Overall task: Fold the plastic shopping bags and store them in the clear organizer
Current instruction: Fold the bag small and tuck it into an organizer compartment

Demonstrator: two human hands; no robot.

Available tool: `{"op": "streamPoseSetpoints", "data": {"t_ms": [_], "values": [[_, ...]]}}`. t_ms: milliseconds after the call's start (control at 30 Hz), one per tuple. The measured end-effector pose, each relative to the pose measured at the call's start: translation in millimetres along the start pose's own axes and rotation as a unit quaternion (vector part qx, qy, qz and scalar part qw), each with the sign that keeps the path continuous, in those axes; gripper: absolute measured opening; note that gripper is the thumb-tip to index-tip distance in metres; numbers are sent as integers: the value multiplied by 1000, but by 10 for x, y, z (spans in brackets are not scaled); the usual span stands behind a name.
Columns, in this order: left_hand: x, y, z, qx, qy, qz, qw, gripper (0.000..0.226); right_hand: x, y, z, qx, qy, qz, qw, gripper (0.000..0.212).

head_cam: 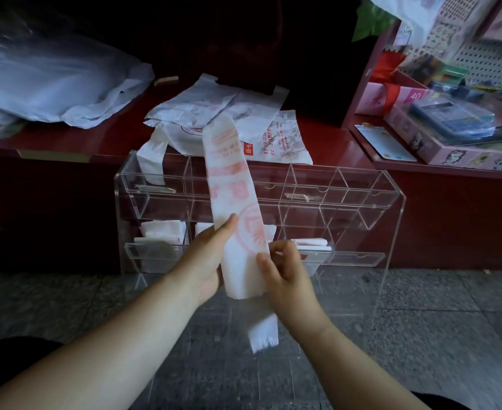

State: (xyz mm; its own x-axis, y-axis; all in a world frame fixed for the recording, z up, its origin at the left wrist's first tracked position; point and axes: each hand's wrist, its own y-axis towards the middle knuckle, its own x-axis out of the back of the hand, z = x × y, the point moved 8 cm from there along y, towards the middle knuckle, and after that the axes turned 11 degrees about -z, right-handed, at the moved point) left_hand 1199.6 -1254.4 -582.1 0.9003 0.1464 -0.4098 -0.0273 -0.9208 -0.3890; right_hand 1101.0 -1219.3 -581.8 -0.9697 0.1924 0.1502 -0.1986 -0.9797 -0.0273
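Before the clear organizer (359,199), the long folded bag (233,187) is held nearly upright, left hand (206,261) gripping its left edge, right hand (285,270) pinching the right edge low down. Keep it taut, edges aligned (thin film probably slips), and fold upward in even turns

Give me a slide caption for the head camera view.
Left hand and right hand hold a long folded bag strip before the clear organizer.

A calculator (450,118) lay on pink boxes (430,150) beside a dark red counter (329,136), below a white pegboard (492,57); the floor (436,335) was grey speckled stone.
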Motion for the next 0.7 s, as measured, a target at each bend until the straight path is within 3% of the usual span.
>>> {"op": "streamPoseSetpoints", "data": {"t_ms": [167, 267, 467, 600, 700], "values": [[-13, -13, 47, -6, 74, 21, 997, 22, 68, 19, 38, -19, 35, -31, 999, 23], [-16, -34, 95, -23, 151, 10, 988, 7, 68, 23, 3, -45, 52, -30, 997, 23], [13, -35, 104, -16, 162, 13, 987, 14, 154, 58, -51, -86, 57, -50, 993, 15], [36, -32, 24, -41, 136, -2, 990, 16, 50, 22, -170, -146, 38, 8, 989, 8], [100, -5, -39, -56, 135, -28, 989, 15, -42, -27, -116, -109, 1, 52, 993, 15]]}}
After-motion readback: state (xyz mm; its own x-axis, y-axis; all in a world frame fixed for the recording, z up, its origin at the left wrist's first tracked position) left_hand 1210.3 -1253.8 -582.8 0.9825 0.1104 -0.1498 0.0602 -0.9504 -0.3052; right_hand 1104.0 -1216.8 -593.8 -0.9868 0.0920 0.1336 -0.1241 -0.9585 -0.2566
